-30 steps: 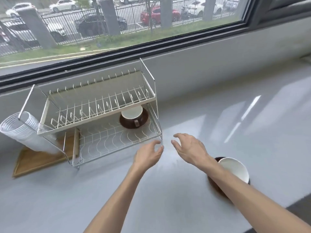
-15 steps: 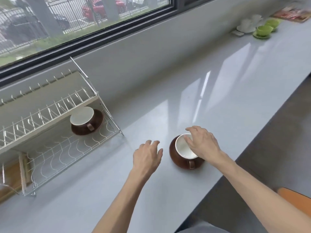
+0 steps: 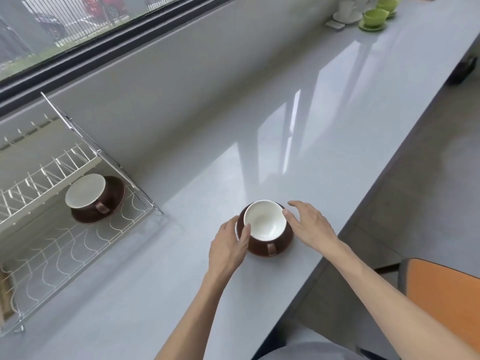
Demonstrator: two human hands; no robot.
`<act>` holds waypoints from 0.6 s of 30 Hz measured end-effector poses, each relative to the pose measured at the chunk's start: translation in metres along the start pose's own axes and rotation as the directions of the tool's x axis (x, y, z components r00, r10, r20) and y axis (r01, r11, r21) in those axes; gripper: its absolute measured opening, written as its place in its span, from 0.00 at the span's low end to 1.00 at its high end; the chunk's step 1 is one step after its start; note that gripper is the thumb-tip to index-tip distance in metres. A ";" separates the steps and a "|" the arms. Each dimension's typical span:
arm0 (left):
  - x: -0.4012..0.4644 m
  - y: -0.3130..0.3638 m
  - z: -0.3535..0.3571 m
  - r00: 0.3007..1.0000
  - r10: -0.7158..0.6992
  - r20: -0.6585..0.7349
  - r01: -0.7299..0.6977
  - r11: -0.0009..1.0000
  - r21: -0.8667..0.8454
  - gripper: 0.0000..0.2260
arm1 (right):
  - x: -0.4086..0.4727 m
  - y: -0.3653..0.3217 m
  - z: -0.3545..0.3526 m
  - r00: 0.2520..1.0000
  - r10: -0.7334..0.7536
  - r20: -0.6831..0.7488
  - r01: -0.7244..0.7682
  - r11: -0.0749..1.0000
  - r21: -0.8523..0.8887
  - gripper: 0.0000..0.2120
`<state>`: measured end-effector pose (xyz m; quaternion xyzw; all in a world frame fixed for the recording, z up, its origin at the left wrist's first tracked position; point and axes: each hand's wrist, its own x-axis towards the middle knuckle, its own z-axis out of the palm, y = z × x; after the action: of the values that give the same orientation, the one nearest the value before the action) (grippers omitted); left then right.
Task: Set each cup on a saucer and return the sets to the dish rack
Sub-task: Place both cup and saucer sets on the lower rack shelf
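A brown cup with a white inside [image 3: 265, 224] stands on a brown saucer [image 3: 284, 244] on the grey counter, handle toward me. My left hand [image 3: 228, 246] touches the set's left side, thumb at the cup's rim. My right hand [image 3: 310, 227] rests against its right side, a fingertip at the rim. Neither hand has lifted it. A second brown cup on its saucer [image 3: 94, 201] sits on the lower shelf of the wire dish rack [image 3: 78, 245] at the left.
Far down the counter at the top right stand green cups on saucers [image 3: 374, 19] and a white cup set [image 3: 346, 13]. The counter's front edge runs diagonally at the right, with an orange chair [image 3: 446, 294] below it. A window wall lies behind.
The view has swung right, from the rack to the cup set. Both hands moved in from near the rack and now flank the cup and saucer on either side.
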<state>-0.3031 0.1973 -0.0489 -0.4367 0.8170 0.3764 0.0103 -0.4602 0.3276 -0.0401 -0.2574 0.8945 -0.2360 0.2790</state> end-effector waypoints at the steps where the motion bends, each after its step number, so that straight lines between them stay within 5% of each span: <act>1: 0.002 0.001 0.003 1.000 -0.008 0.001 0.008 0.999 -0.037 0.24 | 0.001 0.001 0.001 1.000 0.000 0.006 0.000 1.000 0.011 0.25; 10: 0.017 0.002 0.018 0.987 -0.118 0.107 0.149 0.921 -0.360 0.22 | 0.014 0.004 0.011 0.996 0.012 0.090 -0.029 0.982 0.184 0.23; 18: 0.021 -0.005 0.021 0.976 -0.165 0.144 0.214 0.856 -0.470 0.16 | 0.022 0.007 0.018 0.994 0.016 0.108 -0.043 0.967 0.253 0.19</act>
<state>-0.3188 0.1940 -0.0742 -0.4846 0.6487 0.5865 -0.0219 -0.4668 0.3143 -0.0658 -0.2183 0.8446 -0.3309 0.3598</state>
